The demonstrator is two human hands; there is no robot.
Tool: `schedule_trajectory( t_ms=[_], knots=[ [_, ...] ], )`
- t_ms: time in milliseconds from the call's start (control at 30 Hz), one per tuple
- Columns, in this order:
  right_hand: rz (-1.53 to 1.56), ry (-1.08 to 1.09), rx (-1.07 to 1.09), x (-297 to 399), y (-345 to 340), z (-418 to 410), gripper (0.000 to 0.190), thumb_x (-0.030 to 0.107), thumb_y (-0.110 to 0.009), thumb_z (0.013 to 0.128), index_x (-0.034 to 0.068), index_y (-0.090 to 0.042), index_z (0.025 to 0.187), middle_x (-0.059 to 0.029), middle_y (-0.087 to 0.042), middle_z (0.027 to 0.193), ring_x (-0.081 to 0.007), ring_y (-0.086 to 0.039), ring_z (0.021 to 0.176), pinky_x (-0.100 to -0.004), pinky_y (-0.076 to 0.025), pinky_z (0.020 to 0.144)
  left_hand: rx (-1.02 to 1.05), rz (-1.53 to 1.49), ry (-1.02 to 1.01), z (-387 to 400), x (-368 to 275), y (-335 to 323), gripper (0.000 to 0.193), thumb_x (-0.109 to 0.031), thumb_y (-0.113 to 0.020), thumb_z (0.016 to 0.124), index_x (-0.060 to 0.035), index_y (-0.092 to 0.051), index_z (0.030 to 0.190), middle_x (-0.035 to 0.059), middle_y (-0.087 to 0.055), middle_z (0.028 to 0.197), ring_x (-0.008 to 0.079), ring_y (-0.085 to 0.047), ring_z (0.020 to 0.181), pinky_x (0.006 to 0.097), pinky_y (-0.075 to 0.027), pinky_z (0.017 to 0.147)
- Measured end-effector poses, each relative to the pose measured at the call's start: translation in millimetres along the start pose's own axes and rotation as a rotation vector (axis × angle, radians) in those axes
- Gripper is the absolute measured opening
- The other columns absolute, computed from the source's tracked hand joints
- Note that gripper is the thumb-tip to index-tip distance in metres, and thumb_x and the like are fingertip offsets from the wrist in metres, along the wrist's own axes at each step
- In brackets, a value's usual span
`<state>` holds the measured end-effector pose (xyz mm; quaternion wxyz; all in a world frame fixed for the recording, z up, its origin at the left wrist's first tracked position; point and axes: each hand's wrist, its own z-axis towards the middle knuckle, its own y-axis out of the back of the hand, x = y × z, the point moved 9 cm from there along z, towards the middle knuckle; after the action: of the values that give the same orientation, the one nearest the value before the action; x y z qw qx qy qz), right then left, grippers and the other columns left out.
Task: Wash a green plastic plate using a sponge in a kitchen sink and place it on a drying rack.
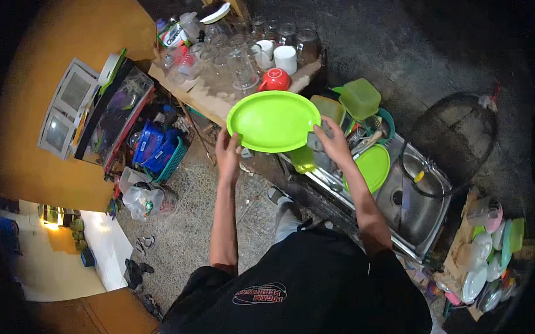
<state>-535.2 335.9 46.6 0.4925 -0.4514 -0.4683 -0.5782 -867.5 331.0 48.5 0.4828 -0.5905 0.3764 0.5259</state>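
Observation:
Between my two hands is a bright lime-green oval plastic tray (pixel 272 121), its broad face turned up to the camera. My left hand (pixel 228 153) grips its left end, thumb over the rim. At the right end, my right hand (pixel 332 140) holds the rim with the thumb on top and the fingers mostly hidden behind. The tray is held up in front of the sink unit and a cardboard-covered shelf (pixel 210 100). Just past its far edge sits a red cup (pixel 275 79), upside down. Another lime-green tray (pixel 373 167) lies on the drainer, below my right forearm.
White mugs (pixel 285 59) and several clear glasses crowd the shelf. Green containers (pixel 360 98) are heaped beside the steel sink (pixel 421 206), with a black hose (pixel 404 162) looping over it. Dishes (pixel 475 283) stand at the right. Blue baskets (pixel 154 146) and a plastic bag (pixel 140 200) occupy the left.

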Motion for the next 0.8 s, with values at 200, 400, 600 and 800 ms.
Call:
schedule_trajectory(
  t_ms=[200, 400, 600, 800],
  knots=[
    [0.082, 0.028, 0.003, 4.7, -38.8, 47.7, 0.041, 0.018, -0.068, 0.097, 0.001, -0.062, 0.134, -0.0107, -0.069, 0.124, -0.0186, -0.061, 0.117, -0.0326, -0.044, 0.104, -0.061, 0.022, -0.015, 35.3, -23.5, 33.5, 0.053, -0.011, -0.058, 0.102, -0.0002, -0.042, 0.152, 0.0146, -0.053, 0.145, 0.0248, -0.054, 0.130, 0.0396, -0.045, 0.108],
    [0.093, 0.053, -0.019, 25.0, -33.7, 70.5, 0.039, 0.014, -0.069, 0.095, 0.003, -0.062, 0.131, -0.0080, -0.068, 0.118, -0.0153, -0.061, 0.113, -0.0307, -0.045, 0.100, 0.001, -0.052, 0.014, 53.7, -39.7, 19.9, 0.044, -0.008, -0.059, 0.100, -0.0025, -0.050, 0.143, 0.0094, -0.061, 0.134, 0.0185, -0.058, 0.120, 0.0314, -0.046, 0.098],
    [0.000, 0.037, -0.173, -13.9, 10.3, 30.4, 0.024, 0.012, -0.071, 0.093, 0.004, -0.062, 0.114, -0.0061, -0.066, 0.102, -0.0149, -0.060, 0.100, -0.0298, -0.046, 0.093, 0.055, 0.189, -0.013, 40.6, -16.8, -3.5, 0.026, -0.012, -0.062, 0.101, -0.0059, -0.057, 0.126, 0.0015, -0.065, 0.112, 0.0098, -0.059, 0.099, 0.0251, -0.048, 0.076],
    [-0.216, 0.087, -0.348, -10.0, 101.1, -71.4, 0.024, 0.006, -0.071, 0.088, 0.002, -0.062, 0.110, -0.0106, -0.064, 0.104, -0.0196, -0.061, 0.102, -0.0333, -0.047, 0.093, 0.178, 0.387, -0.310, -17.4, -15.1, -82.9, 0.015, -0.012, -0.061, 0.103, -0.0021, -0.063, 0.115, 0.0035, -0.065, 0.100, 0.0101, -0.060, 0.085, 0.0244, -0.048, 0.072]
  ],
)
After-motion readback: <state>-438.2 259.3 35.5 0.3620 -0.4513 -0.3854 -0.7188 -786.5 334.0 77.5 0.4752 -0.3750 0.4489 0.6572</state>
